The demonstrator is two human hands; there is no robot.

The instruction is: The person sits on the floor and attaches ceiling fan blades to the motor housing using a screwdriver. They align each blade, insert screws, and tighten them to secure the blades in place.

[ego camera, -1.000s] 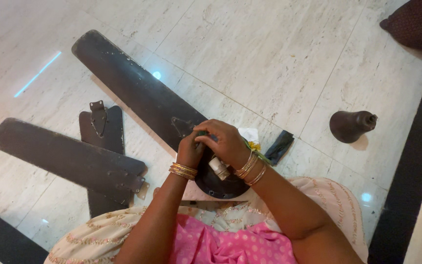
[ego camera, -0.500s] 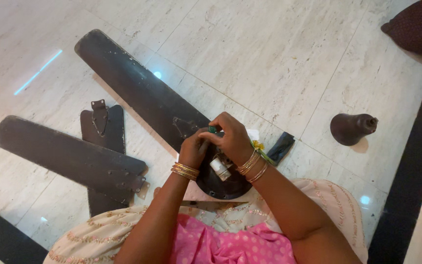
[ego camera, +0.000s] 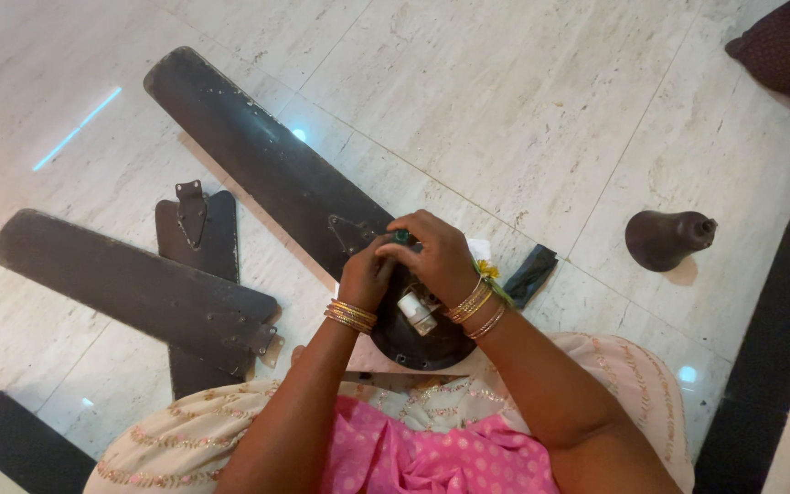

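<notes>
Overhead, largest thing first:

Floor: pale marble tiles (ego camera: 523, 101), with a dark border strip along the right edge.

Attached blade: a long dark fan blade (ego camera: 258, 155) runs from the upper left down to the hub; its long axis slants away from the person toward the far left, and its bracket end meets the hub just under the hands.

Loose blades: a second blade (ego camera: 130, 284) lies flat on the left, well apart from the hands, with a third blade (ego camera: 196, 274) partly under it, the bracket end pointing away from the person.

Motor hub: the round dark fan motor (ego camera: 418, 343) sits on the floor just in front of the person's knees, directly below both hands, with a short pale shaft (ego camera: 416, 313) standing at its centre.

Canopy cup: a dark bell-shaped cover (ego camera: 665, 240) lies on its side to the right, well apart.

Right hand: right hand (ego camera: 436, 256) arches over the far rim of the hub, fingers curled narrowly around a small green-tipped tool or fastener (ego camera: 401, 237).

Left hand: left hand (ego camera: 366, 274) is closed just beside the right, touching it, at the blade bracket; what it pinches is hidden.

Nearer hand: both are on the hub; the right covers the bracket joint more fully.
</notes>
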